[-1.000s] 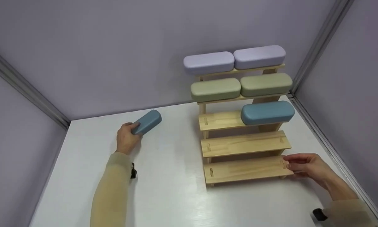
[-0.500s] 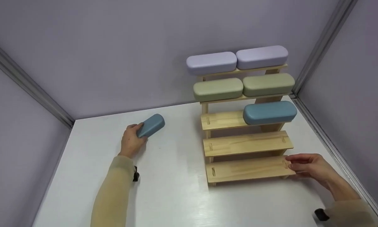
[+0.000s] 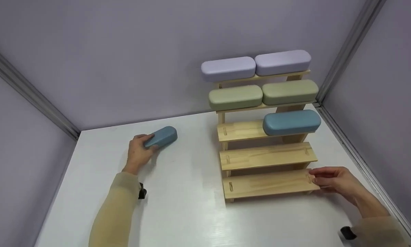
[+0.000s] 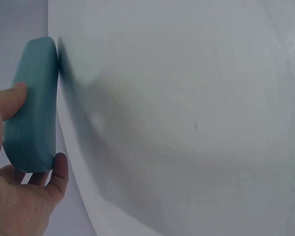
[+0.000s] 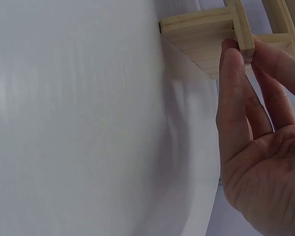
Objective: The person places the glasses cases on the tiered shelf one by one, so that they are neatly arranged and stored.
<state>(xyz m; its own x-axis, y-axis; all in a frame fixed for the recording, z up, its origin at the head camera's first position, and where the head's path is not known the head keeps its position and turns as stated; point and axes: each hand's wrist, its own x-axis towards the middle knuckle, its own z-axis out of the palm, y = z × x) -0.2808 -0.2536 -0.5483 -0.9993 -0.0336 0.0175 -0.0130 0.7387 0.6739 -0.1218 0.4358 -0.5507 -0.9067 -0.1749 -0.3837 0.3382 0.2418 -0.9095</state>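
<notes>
My left hand (image 3: 138, 151) grips one end of a blue glasses case (image 3: 165, 136) over the left part of the white table. In the left wrist view the thumb lies on one broad side of the case (image 4: 34, 108) and fingers curl under its near end. Whether the far end touches the table I cannot tell. To the right stands a stepped wooden display rack (image 3: 270, 156). My right hand (image 3: 340, 183) pinches the right end of its lowest shelf between thumb and fingers. A second blue glasses case (image 3: 291, 122) sits on the right half of the middle shelf.
Two green glasses cases (image 3: 235, 97) lie side by side one shelf higher. Two lilac glasses cases (image 3: 228, 68) fill the top shelf. Pale walls (image 3: 123, 61) enclose the white table (image 3: 178, 206) at the back and both sides.
The case in my left hand has turned, its far end swinging slightly toward me. The left hand has shifted only a little. My right hand keeps its hold on the lowest shelf.
</notes>
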